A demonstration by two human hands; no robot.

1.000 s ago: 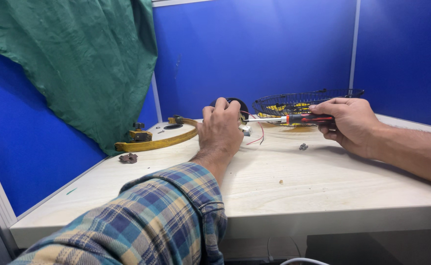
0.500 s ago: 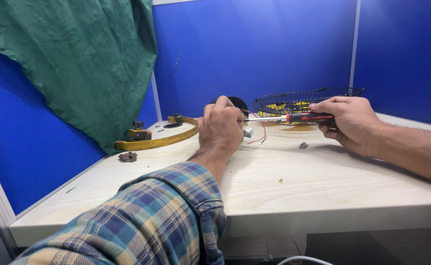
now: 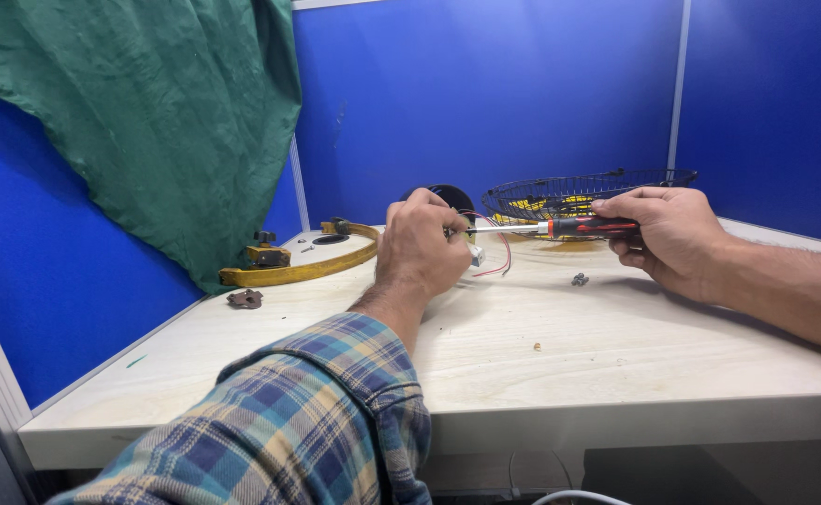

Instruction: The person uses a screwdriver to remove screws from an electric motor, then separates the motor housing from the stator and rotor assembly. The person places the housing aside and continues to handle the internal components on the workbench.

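A small black motor part (image 3: 455,200) with red wires sits on the pale wooden worktop (image 3: 616,346), mostly hidden behind the left hand (image 3: 421,245), which is closed around it. The right hand (image 3: 669,238) grips a red-and-black screwdriver (image 3: 551,227), tip pointing at the part. Behind lies a black wire fan guard (image 3: 579,194); to the left, a curved yellow bracket (image 3: 303,260).

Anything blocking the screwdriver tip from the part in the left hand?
Nothing visible. The screwdriver in the right hand runs straight to the small part held by the left hand; red wires hang below the shaft.
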